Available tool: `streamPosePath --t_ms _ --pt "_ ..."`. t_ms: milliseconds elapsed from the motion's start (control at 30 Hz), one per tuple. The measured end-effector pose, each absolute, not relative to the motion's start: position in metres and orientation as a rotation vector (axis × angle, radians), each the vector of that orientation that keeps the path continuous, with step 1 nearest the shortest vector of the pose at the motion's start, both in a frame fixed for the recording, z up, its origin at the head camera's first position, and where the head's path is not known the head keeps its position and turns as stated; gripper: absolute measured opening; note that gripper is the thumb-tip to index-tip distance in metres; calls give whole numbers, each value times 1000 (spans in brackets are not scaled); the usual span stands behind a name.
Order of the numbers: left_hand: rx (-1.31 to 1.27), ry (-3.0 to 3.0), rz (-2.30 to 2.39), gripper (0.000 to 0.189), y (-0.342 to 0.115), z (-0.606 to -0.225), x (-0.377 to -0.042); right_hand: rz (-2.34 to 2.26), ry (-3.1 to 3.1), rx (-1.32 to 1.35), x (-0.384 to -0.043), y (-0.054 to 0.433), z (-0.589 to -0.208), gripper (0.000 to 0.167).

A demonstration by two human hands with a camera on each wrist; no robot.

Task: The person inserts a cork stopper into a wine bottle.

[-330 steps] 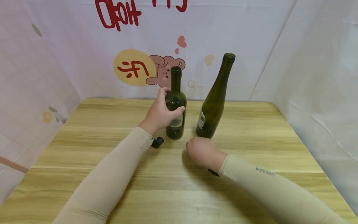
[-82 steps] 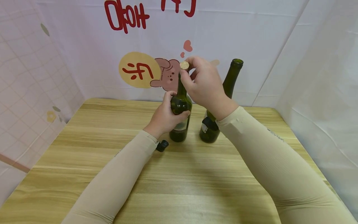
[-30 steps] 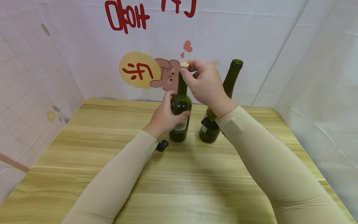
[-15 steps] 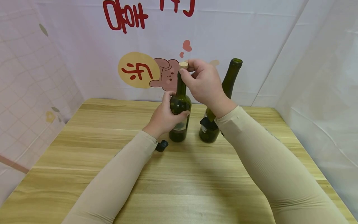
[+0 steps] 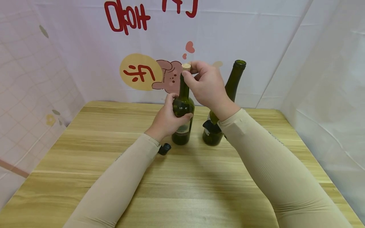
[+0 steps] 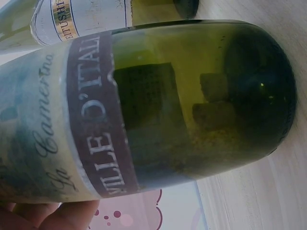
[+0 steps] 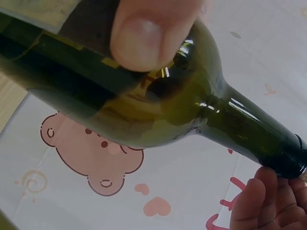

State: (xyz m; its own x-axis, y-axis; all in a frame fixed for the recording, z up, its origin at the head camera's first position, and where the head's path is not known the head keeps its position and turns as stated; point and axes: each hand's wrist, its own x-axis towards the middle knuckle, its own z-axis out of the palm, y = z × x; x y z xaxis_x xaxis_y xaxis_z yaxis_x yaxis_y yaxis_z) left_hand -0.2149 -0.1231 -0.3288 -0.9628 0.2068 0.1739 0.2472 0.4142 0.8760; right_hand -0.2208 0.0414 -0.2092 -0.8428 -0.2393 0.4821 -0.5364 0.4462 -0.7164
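Observation:
A dark green wine bottle [image 5: 184, 106] stands upright on the table, with my left hand [image 5: 166, 121] wrapped around its shoulder and body. At its mouth my right hand [image 5: 207, 85] pinches a pale cork [image 5: 186, 66] between thumb and fingers; the cork's top sticks up above them. The right fingers [image 7: 249, 201] lie against the rim of the neck. Across the bottle's label [image 6: 93, 115] runs the print "La Camerina" and "Ville d'Itali". Through the glass, two small dark blocky shapes [image 6: 213, 100] show near the base. My right hand hides most of the mouth.
A taller green bottle [image 5: 235, 76] stands just right, partly behind my right forearm. Black wrist-camera mounts [image 5: 164, 149] jut from under both sleeves. The wooden table [image 5: 182, 196] ends at a printed white cloth [image 5: 256, 38] behind and at the sides.
Since the oldest frame, my right hand has risen from the table to the bottle's mouth with the cork. Lately the cork has tipped more upright. The left hand keeps its grip.

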Motion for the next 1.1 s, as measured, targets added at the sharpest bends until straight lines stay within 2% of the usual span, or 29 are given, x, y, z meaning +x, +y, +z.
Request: streamPosePath --t_ms 1100 --pt "-425 -2596 -1633 80 -124 -328 -212 1224 -2473 647 -210 39 -205 27"
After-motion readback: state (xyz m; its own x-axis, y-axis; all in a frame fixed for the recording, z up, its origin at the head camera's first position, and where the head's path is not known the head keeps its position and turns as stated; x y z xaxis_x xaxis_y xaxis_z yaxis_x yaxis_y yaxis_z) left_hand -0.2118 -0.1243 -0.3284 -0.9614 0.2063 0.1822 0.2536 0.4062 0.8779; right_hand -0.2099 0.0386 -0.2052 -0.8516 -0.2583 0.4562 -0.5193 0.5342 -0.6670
